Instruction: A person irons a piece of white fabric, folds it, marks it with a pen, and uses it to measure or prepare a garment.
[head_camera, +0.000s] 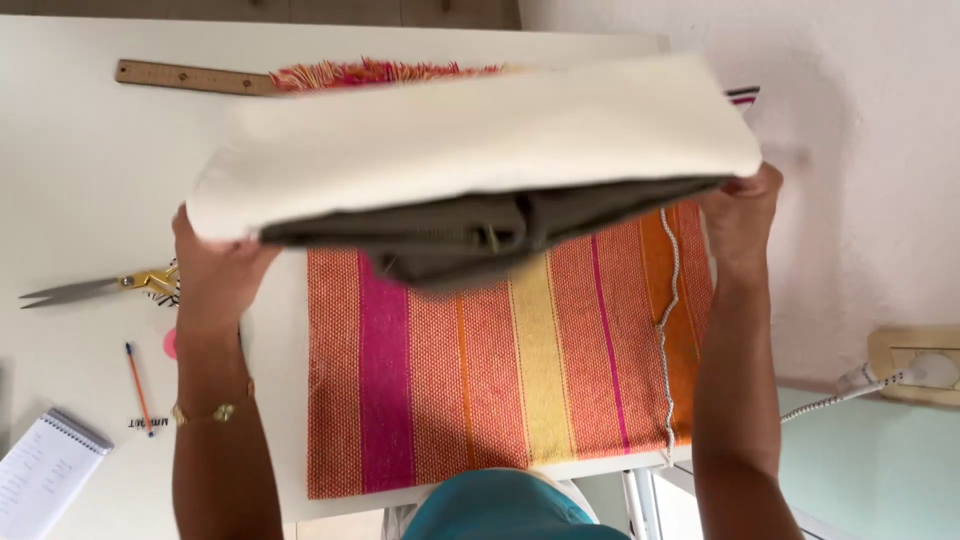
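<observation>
At the far left, a white spiral notepad (45, 470) lies at the corner of the smooth white table (90, 170). Near it lies a thin orange pencil (139, 387). A little higher, shiny metal scissors with gold handles (95, 287) rest flat on the table. At the back edge lies a long flat wooden ruler (195, 77).

Next comes the left hand (215, 275), with a thin gold bracelet (213, 411) on its wrist. The hand is closed on the left end of a big soft cushion cover, cream on top and dark olive-grey underneath (470, 150). The fingers are tucked under the cloth, so how tight they hold is hard to see.

The cushion cover is held up in the air, above the table, stretched wide between both hands. It looks thick and woven. Its dark underside sags in the middle, and something small and metal, maybe a zip pull, hangs there.

Under it lies a rough woven mat with orange, pink and yellow stripes (500, 380), flat on the table, with a fringe at the far end. A twisted white cord (668, 330) runs down its right side.

The right hand (742, 215) is closed on the right end of the cushion cover.
</observation>
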